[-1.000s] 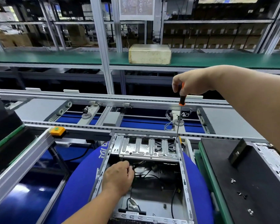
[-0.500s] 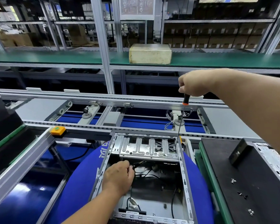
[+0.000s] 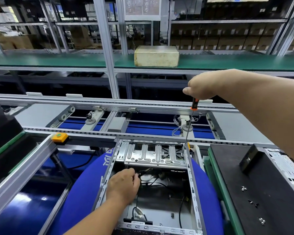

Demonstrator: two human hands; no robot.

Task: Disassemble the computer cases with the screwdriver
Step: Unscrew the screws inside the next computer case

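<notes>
**Turning a screw at the far corner of the case**

The case [image 3: 192,192] is thin metal, stiff and light, with sharp edges. It sits open on a blue pad [image 3: 78,200], right in front of the person. I think the side rail is the best place to steady it.

The right hand [image 3: 202,89] is wrapped tight around the top of the screwdriver [image 3: 188,128]. Its long thin tip rests on the bracket [image 3: 153,155] at the far right corner. It could slip off the screw.

The left hand [image 3: 124,185] pinches black wires [image 3: 149,183] inside the case.

Since half a second ago, the right hand has dropped a little and turned. The left hand has stayed put.
</notes>
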